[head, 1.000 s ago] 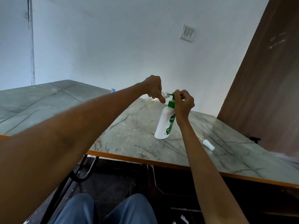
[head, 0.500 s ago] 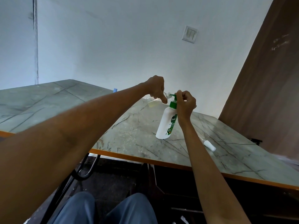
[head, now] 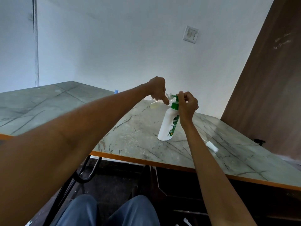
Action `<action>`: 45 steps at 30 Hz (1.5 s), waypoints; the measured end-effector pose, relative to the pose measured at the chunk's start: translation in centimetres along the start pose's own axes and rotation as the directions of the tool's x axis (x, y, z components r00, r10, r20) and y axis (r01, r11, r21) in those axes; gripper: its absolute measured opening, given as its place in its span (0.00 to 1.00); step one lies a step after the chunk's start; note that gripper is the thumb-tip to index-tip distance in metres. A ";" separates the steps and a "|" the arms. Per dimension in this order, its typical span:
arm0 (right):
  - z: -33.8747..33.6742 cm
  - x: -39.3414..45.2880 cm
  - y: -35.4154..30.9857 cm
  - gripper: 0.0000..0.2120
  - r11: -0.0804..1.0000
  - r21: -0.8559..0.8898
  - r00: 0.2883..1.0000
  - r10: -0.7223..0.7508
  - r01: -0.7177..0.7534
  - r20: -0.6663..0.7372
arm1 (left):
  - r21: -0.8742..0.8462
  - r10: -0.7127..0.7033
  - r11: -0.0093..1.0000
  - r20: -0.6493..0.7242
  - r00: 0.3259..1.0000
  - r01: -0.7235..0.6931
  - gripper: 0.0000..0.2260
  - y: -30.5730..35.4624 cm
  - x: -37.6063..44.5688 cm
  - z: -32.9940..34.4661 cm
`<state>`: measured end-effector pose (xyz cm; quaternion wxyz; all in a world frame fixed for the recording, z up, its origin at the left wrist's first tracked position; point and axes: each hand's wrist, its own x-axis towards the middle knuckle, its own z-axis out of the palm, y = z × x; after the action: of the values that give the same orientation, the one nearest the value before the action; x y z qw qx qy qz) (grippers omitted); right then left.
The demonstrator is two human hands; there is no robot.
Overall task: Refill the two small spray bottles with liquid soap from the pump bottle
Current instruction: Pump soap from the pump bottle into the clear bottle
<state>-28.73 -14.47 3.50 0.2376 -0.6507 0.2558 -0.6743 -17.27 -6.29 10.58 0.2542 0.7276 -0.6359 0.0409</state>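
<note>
Pump bottle (head: 167, 126) upright on counter (head: 133, 136). Right hand (head: 187, 103) curled over green pump head. Left hand (head: 157, 90) pinches small clear spray bottle (head: 168, 96) at nozzle. Advise: keep mouth under spout, press slowly. White sprayer cap (head: 211, 146) lies apart, right.

Grey marble-pattern worktop with orange edge (head: 133, 137); white wall switch plate (head: 190, 34); brown wooden panel (head: 267, 95) seen at right.

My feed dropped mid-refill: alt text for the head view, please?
Right hand on the green pump of the white pump bottle; left hand holds a small clear bottle at its nozzle. A white spray cap lies on the marble table.
</note>
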 end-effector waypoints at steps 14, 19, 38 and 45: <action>0.1 0.2 -0.2 0.14 0.999 -0.031 1.000 0.022 -0.022 0.000 | -0.045 -0.010 0.999 -0.016 1.000 0.010 0.14 -0.2 0.0 0.1; 0.2 -0.3 0.3 0.13 1.000 -0.010 0.999 0.002 -0.002 -0.036 | -0.053 -0.003 0.999 0.007 1.000 0.004 0.16 -0.3 0.0 0.5; 0.2 -0.5 0.0 0.14 1.000 0.001 1.000 0.009 -0.009 -0.027 | -0.095 -0.057 0.994 0.002 0.998 0.057 0.19 -0.1 -0.3 0.5; 0.4 -0.6 -0.3 0.16 1.000 -0.012 0.999 0.004 -0.004 -0.053 | -0.084 -0.033 0.996 0.007 0.999 0.034 0.18 0.0 -0.3 0.4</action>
<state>-28.31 -13.89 3.30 0.2281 -0.6335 0.2675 -0.6892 -17.40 -6.22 10.07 0.2835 0.7270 -0.6254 0.0081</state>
